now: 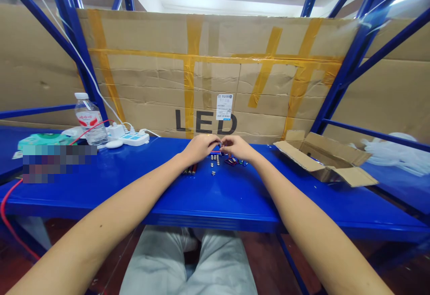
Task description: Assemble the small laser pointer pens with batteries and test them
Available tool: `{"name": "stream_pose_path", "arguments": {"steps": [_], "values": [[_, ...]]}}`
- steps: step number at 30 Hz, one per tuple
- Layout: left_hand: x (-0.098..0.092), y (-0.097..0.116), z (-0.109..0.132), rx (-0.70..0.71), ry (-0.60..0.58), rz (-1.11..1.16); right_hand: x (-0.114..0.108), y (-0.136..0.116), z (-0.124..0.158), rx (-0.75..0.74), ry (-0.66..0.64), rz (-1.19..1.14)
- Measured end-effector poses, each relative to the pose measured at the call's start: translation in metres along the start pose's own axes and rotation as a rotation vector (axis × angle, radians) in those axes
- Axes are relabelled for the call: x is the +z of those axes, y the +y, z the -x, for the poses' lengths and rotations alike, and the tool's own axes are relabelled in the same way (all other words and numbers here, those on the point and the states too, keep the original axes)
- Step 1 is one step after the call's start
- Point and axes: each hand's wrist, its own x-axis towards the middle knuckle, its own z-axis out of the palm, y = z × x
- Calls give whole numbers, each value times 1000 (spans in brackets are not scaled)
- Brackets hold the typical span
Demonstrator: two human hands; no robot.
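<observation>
My left hand [200,146] and my right hand [238,147] meet fingertip to fingertip just above the blue table [215,201]. Both are closed in a pinch around a small shiny piece [221,144], mostly covered by the fingers, so its kind does not show. Below them lie several small round silvery metal parts [215,157] in short rows, with a few more [213,173] nearer me. Several dark sticks with metallic ends [190,170] rest under my left wrist. Beside my right hand is a little group of shiny coloured pieces, among them a dark red loop [230,161].
An opened cardboard box [322,158] stands at the right. At the left are a water bottle [89,120], a white power strip [134,138], a green packet [43,143] and a red cable [6,205]. Taped cardboard [151,84] and blue rack posts [346,75] close off the back.
</observation>
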Motion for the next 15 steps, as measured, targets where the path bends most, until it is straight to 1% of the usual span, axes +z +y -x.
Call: {"name": "stream_pose_path", "arguments": {"steps": [4, 7, 9, 12, 13, 15], "values": [[0, 4, 1, -14, 4, 12, 0, 2, -3, -24, 10, -60], [-2, 6, 2, -39, -5, 14, -1, 4, -5, -47, 54, -74], [-4, 5, 2, -39, -17, 19, -2, 6, -6, -79, 118, 9], [-8, 0, 2, -37, -47, 16, -3, 9, -5, -138, 198, 248], [-9, -2, 2, -35, -75, 7, -4, 9, -4, -150, 199, 314], [-11, -5, 2, -25, -171, -10, -4, 10, -3, -166, 178, 391]]}}
